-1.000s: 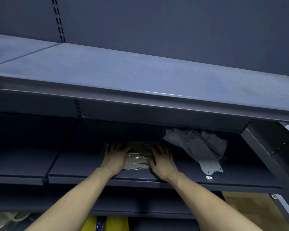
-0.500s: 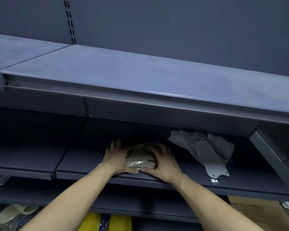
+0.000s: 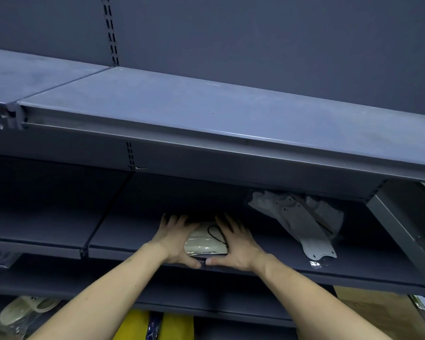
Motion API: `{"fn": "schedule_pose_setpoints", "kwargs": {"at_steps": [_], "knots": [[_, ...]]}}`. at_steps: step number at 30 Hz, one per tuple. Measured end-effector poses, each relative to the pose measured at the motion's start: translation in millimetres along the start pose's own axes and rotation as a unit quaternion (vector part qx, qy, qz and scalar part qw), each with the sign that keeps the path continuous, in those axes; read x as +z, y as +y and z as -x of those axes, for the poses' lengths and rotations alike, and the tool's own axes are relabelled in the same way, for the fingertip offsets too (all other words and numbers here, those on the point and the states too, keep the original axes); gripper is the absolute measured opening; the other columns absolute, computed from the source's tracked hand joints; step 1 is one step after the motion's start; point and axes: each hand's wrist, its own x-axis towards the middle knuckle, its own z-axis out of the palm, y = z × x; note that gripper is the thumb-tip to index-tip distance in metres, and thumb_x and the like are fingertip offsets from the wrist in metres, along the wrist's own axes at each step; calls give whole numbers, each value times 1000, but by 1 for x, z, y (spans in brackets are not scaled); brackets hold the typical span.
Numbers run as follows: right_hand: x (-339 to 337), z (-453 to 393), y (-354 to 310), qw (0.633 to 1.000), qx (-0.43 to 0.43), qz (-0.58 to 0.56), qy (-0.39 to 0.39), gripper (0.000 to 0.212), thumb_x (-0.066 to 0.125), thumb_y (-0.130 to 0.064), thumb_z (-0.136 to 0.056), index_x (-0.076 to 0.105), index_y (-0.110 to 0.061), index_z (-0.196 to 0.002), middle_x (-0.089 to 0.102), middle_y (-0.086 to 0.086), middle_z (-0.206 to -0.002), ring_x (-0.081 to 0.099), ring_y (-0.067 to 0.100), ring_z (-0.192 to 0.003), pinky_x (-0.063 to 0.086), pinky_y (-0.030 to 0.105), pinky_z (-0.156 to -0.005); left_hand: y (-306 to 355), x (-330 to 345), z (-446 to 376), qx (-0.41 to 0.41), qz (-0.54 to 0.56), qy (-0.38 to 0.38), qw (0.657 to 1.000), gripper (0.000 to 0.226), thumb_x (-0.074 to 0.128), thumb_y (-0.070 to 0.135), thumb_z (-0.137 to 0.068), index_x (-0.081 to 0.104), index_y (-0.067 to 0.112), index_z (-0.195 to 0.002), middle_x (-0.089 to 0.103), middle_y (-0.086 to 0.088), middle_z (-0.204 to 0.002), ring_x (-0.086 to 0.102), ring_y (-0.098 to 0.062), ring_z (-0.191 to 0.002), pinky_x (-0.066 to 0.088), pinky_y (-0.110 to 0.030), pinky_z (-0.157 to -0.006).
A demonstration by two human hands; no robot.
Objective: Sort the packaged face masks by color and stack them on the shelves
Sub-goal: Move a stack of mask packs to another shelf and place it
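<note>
A small stack of pale beige packaged face masks (image 3: 204, 244) with a black ear loop lies on the middle shelf (image 3: 268, 256). My left hand (image 3: 176, 241) presses against its left side and my right hand (image 3: 236, 244) against its right side, thumbs nearly meeting at the front edge of the stack. The fingers of both hands lie fairly straight along the pack. A loose heap of white packaged masks (image 3: 302, 219) lies on the same shelf to the right, one pack sticking out toward the front.
The top shelf (image 3: 206, 109) overhangs the hands. A grey upright panel (image 3: 407, 231) closes the right end. Lower left holds a bagged pair of pale slippers (image 3: 22, 312); yellow packs (image 3: 133, 325) sit at the bottom centre.
Both hands slid from on top of the beige masks to their sides and squeezed them into a tighter stack, thumbs closing in at the front. The view shifted slightly.
</note>
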Motion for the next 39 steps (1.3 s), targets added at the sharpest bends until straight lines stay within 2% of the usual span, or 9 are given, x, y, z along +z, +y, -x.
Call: {"fn": "schedule_pose_setpoints", "kwargs": {"at_steps": [5, 13, 17, 21, 24, 27, 30, 35, 39], "knots": [[6, 7, -12, 999, -14, 29, 44, 124, 61, -89, -60, 10, -32, -158, 27, -1, -154, 28, 24, -136, 26, 38, -116, 3, 11, 11, 26, -32, 27, 999, 116, 74, 70, -61, 15, 35, -155, 32, -3, -144, 29, -28, -132, 5, -52, -120], [23, 35, -25, 991, -3, 67, 117, 91, 59, -68, -74, 33, -29, -151, 47, -4, -134, 42, 19, -121, 38, 34, -106, 0, 33, 30, 55, -74, 110, 990, 94, 65, 53, -78, 15, 34, -156, 42, 2, -143, 39, -27, -132, 6, -60, -119], [27, 44, -31, 980, -1, 83, 181, 73, 64, -68, -75, 53, -29, -135, 62, -7, -110, 55, 19, -101, 46, 34, -89, 2, 43, 48, 34, -83, 113, 990, 86, 65, 31, -84, 19, 27, -156, 41, 2, -151, 37, -27, -139, 21, -57, -116], [27, 61, -39, 979, -12, 68, 193, 60, 56, -67, -76, 57, -32, -125, 64, -11, -105, 57, 17, -97, 46, 32, -84, 10, 45, 61, 24, -67, 181, 981, 67, 74, 10, -63, 60, 25, -127, 69, 4, -104, 67, -23, -95, 53, -40, -87], [27, 74, -41, 975, -47, 77, 204, 65, 56, -65, -74, 54, -31, -130, 63, -8, -115, 58, 19, -107, 46, 35, -93, 21, 40, 80, -3, -107, 234, 966, 49, 79, 5, -45, 66, 25, -88, 61, 7, -66, 62, -20, -59, 49, -31, -60], [31, 83, -49, 955, -82, 150, 242, 91, 75, -54, -66, 44, -21, -145, 44, 8, -148, 39, 32, -139, 30, 56, -115, 31, 37, 107, -35, -105, 249, 962, 45, 80, 5, -42, 65, 22, -81, 57, 5, -60, 58, -21, -52, 46, -30, -56], [44, 89, -66, 936, -141, 152, 283, 88, 83, -22, -65, 47, -17, -145, 47, 10, -147, 43, 33, -138, 28, 60, -115, 32, 41, 134, -77, -106, 225, 965, 41, 79, 9, -43, 63, 22, -78, 56, 5, -57, 55, -21, -48, 40, -29, -52], [75, 90, -101, 921, -248, 100, 285, 69, 79, 0, -61, 63, -14, -127, 68, 0, -110, 65, 23, -97, 53, 39, -88, 24, 60, 199, -157, -66, 151, 974, 33, 67, 19, -69, 58, 25, -99, 63, 5, -76, 62, -22, -68, 31, -32, -67], [93, 87, -151, 912, -298, 96, 265, 44, 55, -14, -81, 64, -14, -125, 67, 1, -110, 65, 25, -98, 51, 39, -87, 4, 77, 257, -216, -112, 166, 956, 82, 81, 21, -63, 48, 21, -138, 61, -2, -105, 61, -26, -96, 41, -48, -102]]}}
